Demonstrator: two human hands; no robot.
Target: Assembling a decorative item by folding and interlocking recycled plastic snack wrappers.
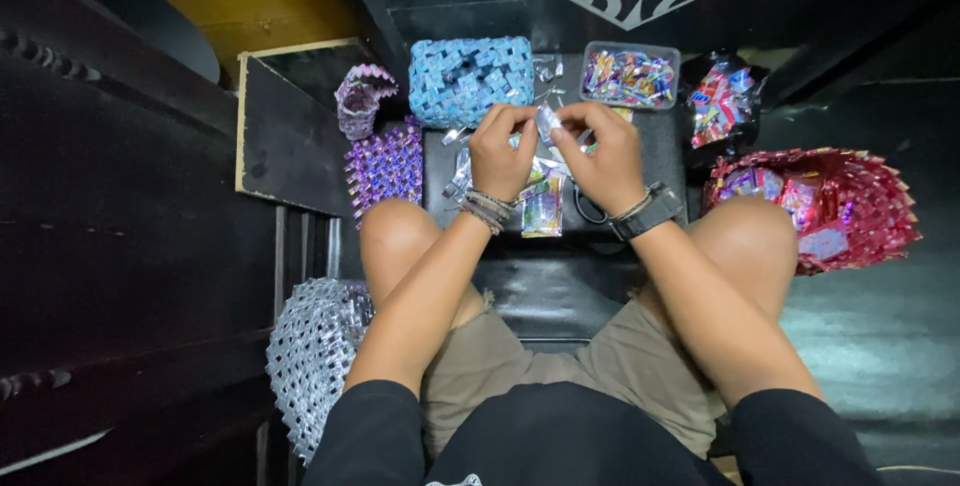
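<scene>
Both hands meet over a small black worktop between the person's bare knees. The left hand has its grip closed narrow, thumb and fingertips pinched on one end of a small silvery wrapper strip; the right hand pinches the other end of the same strip, so the strip sits directly between the two grips and is lifted just above the worktop. Right under the grips lies a loose heap of foil wrappers, some silver, some brightly printed. Just beyond the left grip stands a woven blue pouch; beyond the right grip is a clear plastic tray of colourful wrappers, and further out on that side a dark bag of wrappers. Well out from the right grip is a woven red basket holding more wrappers. Out past the left grip sit a purple woven piece and a small purple woven cup; a silver woven piece lies by the left knee.
</scene>
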